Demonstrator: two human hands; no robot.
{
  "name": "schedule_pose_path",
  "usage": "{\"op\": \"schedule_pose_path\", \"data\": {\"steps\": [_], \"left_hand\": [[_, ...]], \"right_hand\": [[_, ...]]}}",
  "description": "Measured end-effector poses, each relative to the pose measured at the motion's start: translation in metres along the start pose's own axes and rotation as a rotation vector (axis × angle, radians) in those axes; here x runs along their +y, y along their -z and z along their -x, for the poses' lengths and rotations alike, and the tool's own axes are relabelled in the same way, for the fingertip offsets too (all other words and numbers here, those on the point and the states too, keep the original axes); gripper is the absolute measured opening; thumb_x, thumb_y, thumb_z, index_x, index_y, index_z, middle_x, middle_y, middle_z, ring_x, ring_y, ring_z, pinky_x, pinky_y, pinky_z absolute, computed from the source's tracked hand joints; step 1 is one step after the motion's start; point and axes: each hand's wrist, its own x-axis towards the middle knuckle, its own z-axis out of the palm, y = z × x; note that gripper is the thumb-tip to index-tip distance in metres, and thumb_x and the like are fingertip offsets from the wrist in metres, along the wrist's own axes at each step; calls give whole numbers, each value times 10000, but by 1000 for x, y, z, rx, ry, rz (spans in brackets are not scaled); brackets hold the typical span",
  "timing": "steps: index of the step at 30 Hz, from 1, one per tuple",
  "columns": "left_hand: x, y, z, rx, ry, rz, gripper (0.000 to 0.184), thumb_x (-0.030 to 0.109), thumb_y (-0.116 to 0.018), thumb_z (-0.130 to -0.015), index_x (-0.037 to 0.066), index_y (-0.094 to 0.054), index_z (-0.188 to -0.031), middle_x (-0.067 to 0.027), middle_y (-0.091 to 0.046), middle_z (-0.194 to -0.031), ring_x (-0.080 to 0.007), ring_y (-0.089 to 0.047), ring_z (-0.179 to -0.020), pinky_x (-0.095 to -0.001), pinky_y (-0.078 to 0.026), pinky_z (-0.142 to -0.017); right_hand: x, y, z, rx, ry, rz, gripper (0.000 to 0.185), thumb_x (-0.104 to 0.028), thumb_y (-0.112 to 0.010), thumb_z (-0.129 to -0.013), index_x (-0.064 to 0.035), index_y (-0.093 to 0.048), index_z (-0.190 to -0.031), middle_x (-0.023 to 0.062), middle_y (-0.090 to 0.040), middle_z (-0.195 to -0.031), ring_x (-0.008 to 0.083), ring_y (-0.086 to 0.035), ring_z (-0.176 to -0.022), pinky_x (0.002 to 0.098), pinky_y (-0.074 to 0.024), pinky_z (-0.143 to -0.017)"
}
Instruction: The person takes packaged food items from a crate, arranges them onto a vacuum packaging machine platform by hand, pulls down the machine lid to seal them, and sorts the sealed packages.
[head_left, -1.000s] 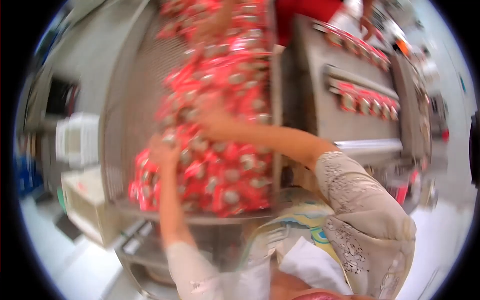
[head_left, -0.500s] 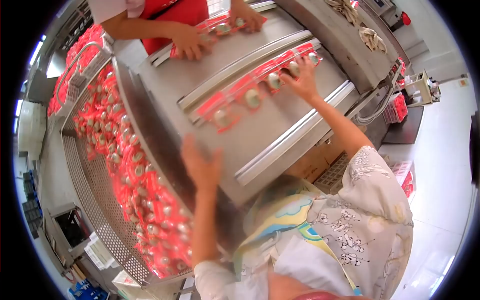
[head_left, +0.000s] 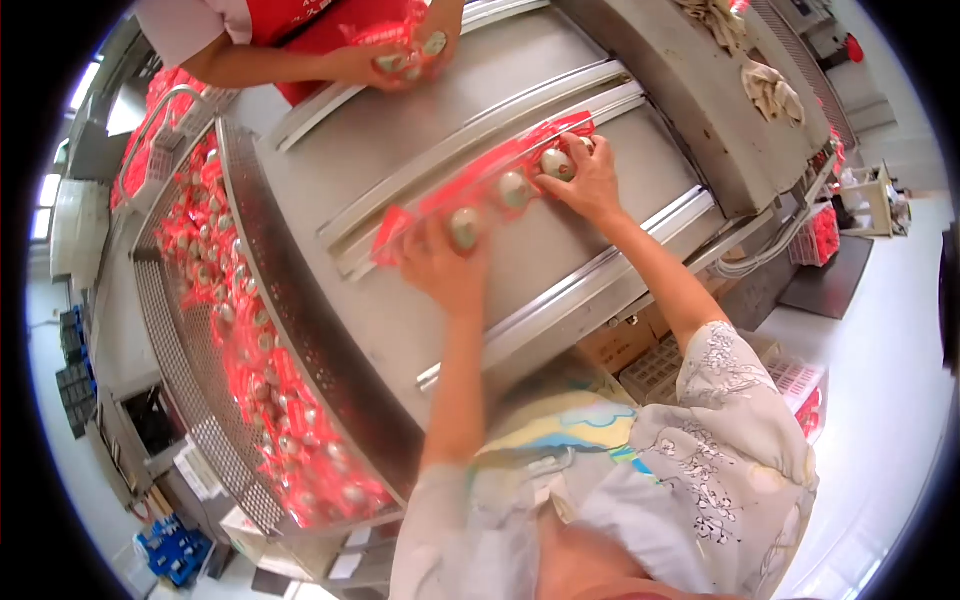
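A row of red plastic egg packets (head_left: 513, 190), each with a pale grey-green egg inside, lies along a metal bar on the steel machine bed (head_left: 400, 130). My right hand (head_left: 588, 185) is closed around the packets at the row's right end, with thumb and fingers on the eggs. At the left end, my left hand (head_left: 445, 270) has its fingers curled over a packet beside an egg. Motion blurs that hand somewhat, and its fingertips are partly hidden by the red plastic.
A perforated metal basket (head_left: 235, 440) heaped with red egg packets (head_left: 270, 370) stands to my left. Across the bed, a co-worker in a red apron (head_left: 300, 30) holds several packets. Cloths (head_left: 770, 92) lie on the machine housing (head_left: 690, 130) at the right.
My left hand has moved up from the bed's near-left edge onto the row's left end. The row is bunched closer together. The co-worker's hands have gathered packets off the far bar.
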Motion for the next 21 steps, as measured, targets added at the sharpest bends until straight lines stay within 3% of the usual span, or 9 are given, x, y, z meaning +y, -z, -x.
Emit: {"op": "schedule_pose_path", "data": {"steps": [3, 6, 9, 10, 12, 13, 14, 17, 21], "left_hand": [[-4, 0, 0, -17, -22, -22, 600, 412, -846, -555, 121, -634, -1035, -143, -482, -1122, -382, -411, -1118, -533, -352, -950], [-13, 3, 0, -56, -65, 29, 523, 366, -840, -584, 123, -650, -1007, -124, -515, -1068, -354, -433, -1083, -489, -379, -927], [-26, 21, 9, -145, 40, 239, 459, 298, -827, -627, 78, -618, -971, -111, -539, -1024, -295, -494, -972, -418, -417, -871], [-29, 26, 11, -152, 63, 296, 448, 291, -824, -634, 68, -611, -959, -110, -541, -1016, -281, -507, -947, -400, -431, -851], [-25, 26, 18, -229, 315, 598, 395, 313, -801, -705, 70, -590, -934, -55, -545, -955, -170, -534, -892, -303, -466, -731], [-18, 19, 21, -202, 417, 768, 384, 324, -792, -727, 82, -587, -943, -33, -545, -931, -136, -538, -878, -280, -473, -684], [-27, -5, 24, -409, 459, 801, 401, 343, -788, -731, 92, -579, -963, -17, -540, -906, -123, -536, -854, -282, -476, -659], [2, 17, -9, -716, 811, 1169, 430, 447, -755, -729, 104, -605, -941, -6, -579, -894, -119, -580, -829, -284, -498, -588], [-14, 39, -6, -873, 950, 1492, 402, 427, -724, -760, 92, -629, -962, -23, -604, -872, -122, -610, -788, -296, -519, -571]], "right_hand": [[-14, 13, 17, -99, -1, -75, 552, -443, -786, -635, -144, -605, -1062, 192, -413, -1162, 382, -461, -1072, 447, -445, -879], [-19, 31, 37, -162, 64, -123, 482, -355, -775, -676, -124, -593, -1057, 159, -432, -1137, 321, -492, -1059, 413, -462, -867], [8, 29, 39, -143, -380, -669, 402, -238, -733, -753, -76, -555, -1074, 92, -474, -1129, 164, -541, -979, 330, -490, -852], [11, 37, 37, -260, -528, -1138, 405, -239, -691, -809, -77, -515, -1136, 75, -533, -1107, 164, -556, -971, 344, -482, -876], [-4, 32, 32, -261, -478, -1474, 377, -232, -613, -875, -75, -462, -1184, 53, -570, -1084, 158, -558, -997, 355, -477, -880], [-13, 28, 31, -297, -461, -1492, 373, -230, -597, -884, -76, -455, -1192, 51, -567, -1094, 157, -555, -1011, 352, -471, -887], [-25, 21, 30, -353, -437, -1520, 368, -228, -581, -892, -77, -447, -1200, 50, -564, -1104, 156, -552, -1024, 350, -465, -894], [-48, -11, 38, -479, -410, -1538, 405, -236, -570, -895, -80, -438, -1245, 56, -551, -1158, 166, -536, -1089, 348, -433, -936], [-80, -1, 50, -555, -420, -1500, 427, -318, -543, -904, -87, -461, -1253, 45, -539, -1210, 194, -529, -1137, 375, -449, -929]]}}
